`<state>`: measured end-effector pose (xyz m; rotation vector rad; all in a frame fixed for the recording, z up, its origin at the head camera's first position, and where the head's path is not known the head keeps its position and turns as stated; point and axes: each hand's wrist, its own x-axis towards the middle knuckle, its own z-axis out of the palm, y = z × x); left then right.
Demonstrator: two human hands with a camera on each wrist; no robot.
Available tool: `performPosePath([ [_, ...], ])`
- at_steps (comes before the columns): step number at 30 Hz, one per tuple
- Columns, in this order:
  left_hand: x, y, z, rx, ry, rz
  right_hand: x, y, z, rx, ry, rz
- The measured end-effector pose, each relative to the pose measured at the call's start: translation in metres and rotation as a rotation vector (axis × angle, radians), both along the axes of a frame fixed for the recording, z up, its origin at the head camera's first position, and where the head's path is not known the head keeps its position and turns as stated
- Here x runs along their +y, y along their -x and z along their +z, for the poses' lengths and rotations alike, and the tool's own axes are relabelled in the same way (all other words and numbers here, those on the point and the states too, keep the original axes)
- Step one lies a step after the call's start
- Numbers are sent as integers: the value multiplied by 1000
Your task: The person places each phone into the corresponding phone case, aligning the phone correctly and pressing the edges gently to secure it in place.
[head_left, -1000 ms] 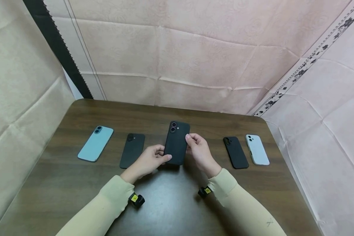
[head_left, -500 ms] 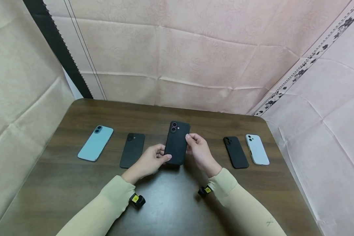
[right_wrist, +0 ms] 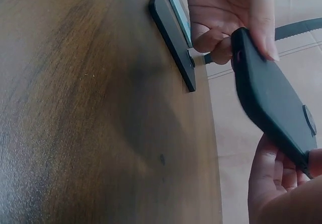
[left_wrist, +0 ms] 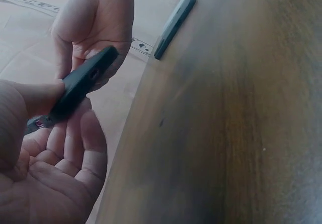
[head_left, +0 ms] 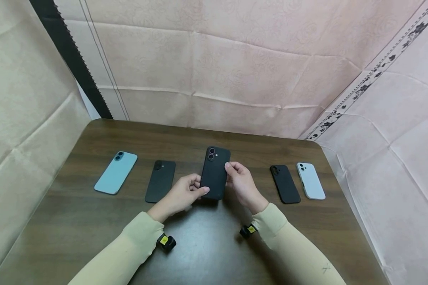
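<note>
Both hands hold up a phone in a black case [head_left: 215,173] over the middle of the table, its two camera lenses facing up at the top left. My left hand [head_left: 182,194] grips its lower left side, thumb on the back and fingers underneath. At the right edge, my right hand [head_left: 245,186] pinches it between thumb and fingers. The right wrist view shows the cased phone [right_wrist: 271,95] edge-on, tilted, with a port opening at its lower end. In the left wrist view the cased phone [left_wrist: 83,85] spans between the two hands.
A light blue phone [head_left: 115,173] and a dark phone [head_left: 160,182] lie at left on the wooden table [head_left: 207,257]. To the right lie a black phone-shaped piece [head_left: 286,185] and a pale blue one [head_left: 311,181]. Cloth hangings [head_left: 235,71] surround the table.
The cased phone and my left hand have shifted very slightly to the right. Both hands keep their hold on it, and the other pieces on the table stay put.
</note>
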<state>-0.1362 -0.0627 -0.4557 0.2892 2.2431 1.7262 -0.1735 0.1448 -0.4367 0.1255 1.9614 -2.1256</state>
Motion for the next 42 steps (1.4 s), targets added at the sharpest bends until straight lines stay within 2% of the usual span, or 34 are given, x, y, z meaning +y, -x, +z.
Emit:
performPosePath([
  [6, 1, 1, 2, 0, -15, 51, -2, -1, 0, 9, -5, 16],
  [10, -1, 4, 5, 5, -26, 103, -2, -3, 0, 8, -18, 76],
  [14, -5, 6, 7, 6, -5, 124, -1, -3, 0, 0, -32, 169],
  [17, -8, 9, 8, 15, 1, 148, 1, -5, 2, -21, -57, 277],
  [20, -10, 10, 7, 22, -13, 197, -1, -7, 0, -25, -88, 374],
  [22, -10, 10, 7, 19, -18, 232, -4, -8, -2, -19, -97, 408],
  [27, -11, 11, 4, -39, -3, 280, -7, -7, -8, 1, -120, 431],
  [33, -11, 12, 4, -125, -72, 312, -7, -10, -5, 53, -154, 474],
  [42, -14, 11, 4, -135, -93, 293, -6, -11, -7, 95, -156, 479],
])
